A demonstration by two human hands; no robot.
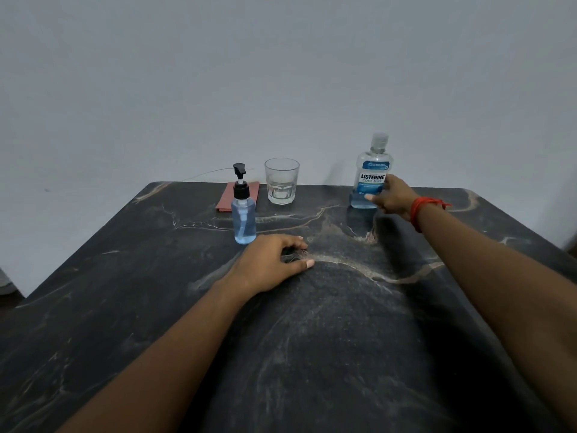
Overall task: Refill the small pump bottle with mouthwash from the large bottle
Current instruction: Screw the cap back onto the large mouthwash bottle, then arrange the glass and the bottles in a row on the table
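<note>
Dark table [125, 307]: left hand [271, 264] resting, right hand [394, 199] gripping large bottle [372, 170].

place: home | cues: mouthwash bottle [371, 176], drinking glass [281, 181], dark marble table [312, 339]

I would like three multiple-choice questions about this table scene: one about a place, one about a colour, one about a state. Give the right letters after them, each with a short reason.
1. What stands between the pump bottle and the large bottle?
A. a glass
B. a funnel
C. a spoon

2. What colour is the pump head?
A. white
B. black
C. red

3. The large bottle's cap is:
A. on the bottle
B. off, beside the bottle
C. off, inside the glass

Answers:
1 A, since the glass is the only thing standing between the two bottles.
2 B, since the head and the collar under it are black.
3 A, since the clear cap sits on the neck.
</note>
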